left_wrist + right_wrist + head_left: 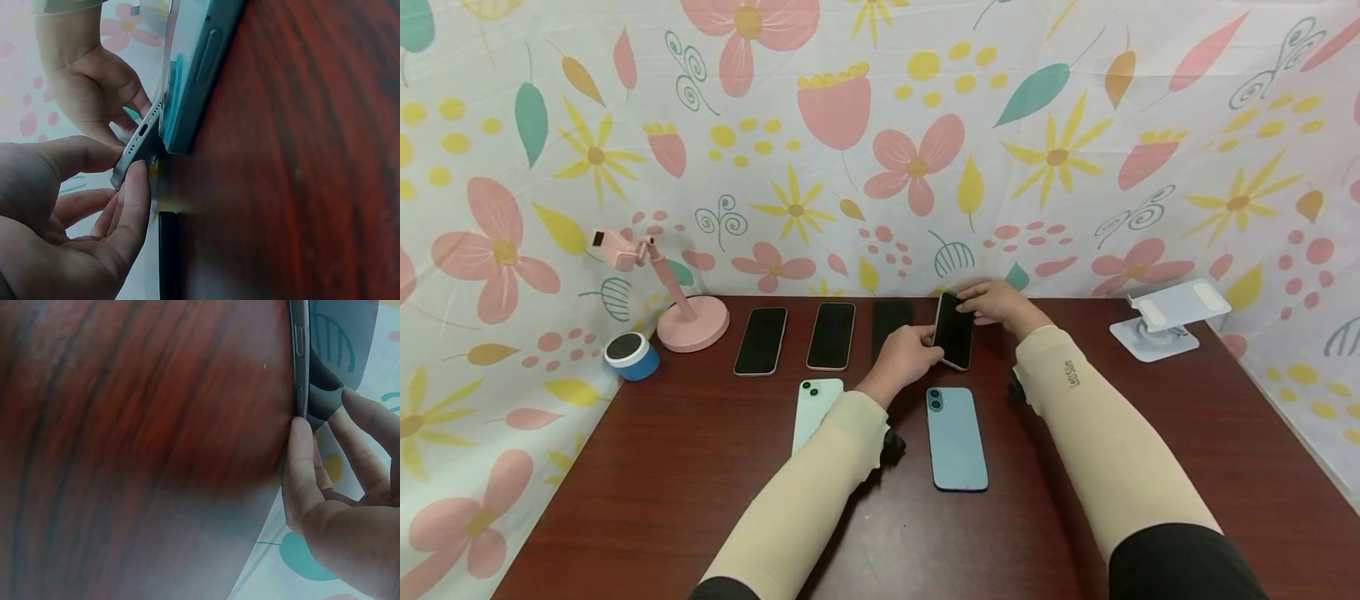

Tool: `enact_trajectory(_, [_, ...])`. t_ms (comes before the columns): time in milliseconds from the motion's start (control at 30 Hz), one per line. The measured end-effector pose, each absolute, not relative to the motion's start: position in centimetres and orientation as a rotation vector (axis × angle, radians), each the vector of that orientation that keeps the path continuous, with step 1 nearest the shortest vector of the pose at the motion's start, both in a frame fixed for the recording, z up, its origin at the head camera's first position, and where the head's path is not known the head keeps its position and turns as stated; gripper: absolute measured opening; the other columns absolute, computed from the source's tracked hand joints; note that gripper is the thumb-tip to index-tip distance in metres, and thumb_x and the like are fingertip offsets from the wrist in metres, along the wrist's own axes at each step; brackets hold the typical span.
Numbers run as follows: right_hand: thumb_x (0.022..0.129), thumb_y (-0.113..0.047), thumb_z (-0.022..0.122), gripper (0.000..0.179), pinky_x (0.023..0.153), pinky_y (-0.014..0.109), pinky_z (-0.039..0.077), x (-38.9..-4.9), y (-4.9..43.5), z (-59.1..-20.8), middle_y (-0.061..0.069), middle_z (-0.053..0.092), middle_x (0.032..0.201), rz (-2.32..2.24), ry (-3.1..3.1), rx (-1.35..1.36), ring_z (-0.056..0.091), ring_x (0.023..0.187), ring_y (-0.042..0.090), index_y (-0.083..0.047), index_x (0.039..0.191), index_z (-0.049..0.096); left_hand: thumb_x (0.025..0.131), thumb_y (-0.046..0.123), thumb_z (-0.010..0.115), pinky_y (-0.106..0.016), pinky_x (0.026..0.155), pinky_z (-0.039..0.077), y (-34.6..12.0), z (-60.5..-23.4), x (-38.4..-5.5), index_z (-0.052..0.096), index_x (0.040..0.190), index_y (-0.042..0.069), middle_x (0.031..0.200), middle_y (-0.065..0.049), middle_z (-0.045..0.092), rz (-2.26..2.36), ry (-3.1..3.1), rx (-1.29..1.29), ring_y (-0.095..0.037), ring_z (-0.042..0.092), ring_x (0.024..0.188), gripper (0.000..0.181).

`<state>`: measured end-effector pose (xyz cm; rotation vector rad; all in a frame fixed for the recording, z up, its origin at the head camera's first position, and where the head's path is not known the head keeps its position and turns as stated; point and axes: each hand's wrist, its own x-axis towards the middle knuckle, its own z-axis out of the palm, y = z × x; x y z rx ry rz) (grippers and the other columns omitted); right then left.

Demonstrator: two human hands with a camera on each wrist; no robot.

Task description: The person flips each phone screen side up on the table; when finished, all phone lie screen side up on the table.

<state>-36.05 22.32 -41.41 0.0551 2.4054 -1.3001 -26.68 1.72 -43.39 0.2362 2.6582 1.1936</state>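
Observation:
Both hands hold a smartphone [953, 333] with a dark screen and silver edge, tilted near the back of the table. My left hand [901, 358] pinches its lower end between thumb and fingers; the left wrist view shows the charging port on that edge [144, 129]. At the upper right corner, my right hand [1000, 304] grips it with thumb and fingertips. Left of it, a black phone [892, 318] is partly covered by the left hand. A light blue phone [957, 439] lies back up in front, and a mint phone [814, 412] is partly hidden behind the left forearm.
Two more phones, screens up, lie further left: one [761, 342] and another [831, 336]. A pink stand [692, 323] and a blue-and-white round tub [632, 357] occupy the back left corner. At the back right stands a white folding stand [1180, 308]. Patterned cloth [917, 167] hangs behind the table.

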Motion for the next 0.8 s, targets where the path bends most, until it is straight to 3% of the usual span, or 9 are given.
enact_trajectory(167, [0.106, -0.018, 0.066, 0.047, 0.117, 0.049, 0.052, -36.1, 22.4, -41.5, 0.025, 0.051, 0.159, -1.292, 2.423, 0.079, 0.055, 0.142, 0.041, -0.001, 0.149, 0.060, 0.107, 0.022, 0.065, -0.027, 0.077, 0.054, 1.8, -43.4, -26.8, 0.057, 0.156, 0.015, 0.135, -0.011, 0.074, 1.192, 2.655, 0.256, -0.021, 0.072, 0.101, 0.051])
enact_trajectory(333, [0.106, -0.017, 0.066, 0.047, 0.117, 0.050, 0.051, -36.2, 22.3, -41.5, 0.025, 0.054, 0.157, -1.285, 2.431, 0.062, 0.055, 0.141, 0.041, 0.000, 0.150, 0.060, 0.108, 0.022, 0.065, -0.027, 0.077, 0.055, 2.2, -43.3, -26.9, 0.055, 0.156, 0.008, 0.133, -0.014, 0.074, 1.121, 2.675, 0.311, -0.021, 0.073, 0.104, 0.052])
enact_trajectory(500, [0.107, -0.016, 0.064, 0.047, 0.116, 0.050, 0.052, -36.5, 22.1, -41.8, 0.025, 0.053, 0.158, -1.241, 2.453, 0.033, 0.056, 0.135, 0.039, 0.000, 0.151, 0.059, 0.109, 0.023, 0.063, -0.030, 0.076, 0.057, 2.7, -43.5, -26.9, 0.058, 0.153, 0.004, 0.112, -0.018, 0.075, 1.029, 2.707, 0.341, -0.024, 0.072, 0.092, 0.048])
enact_trajectory(633, [0.107, -0.017, 0.064, 0.048, 0.112, 0.048, 0.055, -36.6, 22.0, -41.8, 0.024, 0.053, 0.159, -1.208, 2.468, 0.036, 0.057, 0.134, 0.038, -0.003, 0.152, 0.059, 0.110, 0.026, 0.062, -0.037, 0.099, 0.060, 3.2, -43.3, -26.8, 0.057, 0.154, 0.002, 0.135, -0.020, 0.069, 0.929, 2.749, 0.320, -0.029, 0.070, 0.121, 0.050])
enact_trajectory(733, [0.106, -0.018, 0.065, 0.048, 0.107, 0.045, 0.059, -36.4, 21.9, -41.6, 0.023, 0.054, 0.158, -1.189, 2.477, 0.042, 0.057, 0.129, 0.035, -0.004, 0.152, 0.059, 0.110, 0.028, 0.061, -0.040, 0.116, 0.052, 3.4, -43.2, -26.7, 0.054, 0.156, 0.002, 0.160, -0.017, 0.054, 0.868, 2.767, 0.290, -0.028, 0.055, 0.146, 0.053])
enact_trajectory(800, [0.105, -0.019, 0.066, 0.048, 0.100, 0.041, 0.062, -36.5, 21.9, -41.6, 0.023, 0.056, 0.156, -1.184, 2.485, 0.049, 0.058, 0.122, 0.031, -0.005, 0.150, 0.061, 0.110, 0.028, 0.061, -0.041, 0.119, 0.050, 3.5, -43.2, -26.7, 0.054, 0.156, 0.002, 0.162, -0.017, 0.052, 0.859, 2.764, 0.279, -0.029, 0.053, 0.149, 0.053])
